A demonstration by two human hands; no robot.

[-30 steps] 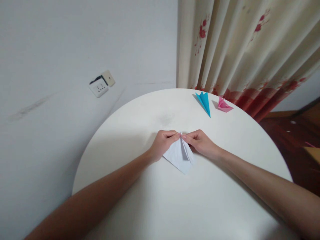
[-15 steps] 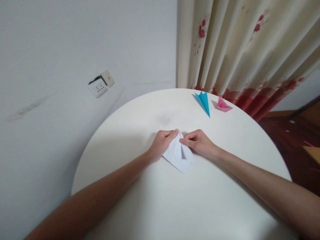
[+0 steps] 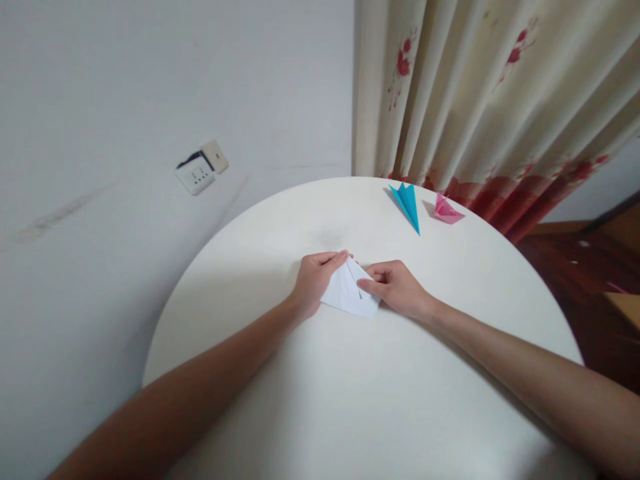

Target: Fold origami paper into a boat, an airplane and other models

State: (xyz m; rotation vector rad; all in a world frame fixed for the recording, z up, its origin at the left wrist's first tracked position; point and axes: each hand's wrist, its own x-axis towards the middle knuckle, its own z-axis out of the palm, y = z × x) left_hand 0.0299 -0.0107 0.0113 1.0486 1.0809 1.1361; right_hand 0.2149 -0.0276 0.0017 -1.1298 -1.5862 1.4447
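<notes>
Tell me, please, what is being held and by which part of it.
A folded white paper sheet: the left hand holds it near its far corner, the right hand at its right side.

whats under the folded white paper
A round white table shows around the folded white paper, held by the left hand and right hand; whatever lies directly underneath is covered.

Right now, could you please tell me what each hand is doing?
Left hand: closed, pinching the folded white paper sheet near its top corner.
Right hand: closed, gripping the same sheet's right edge.
</notes>
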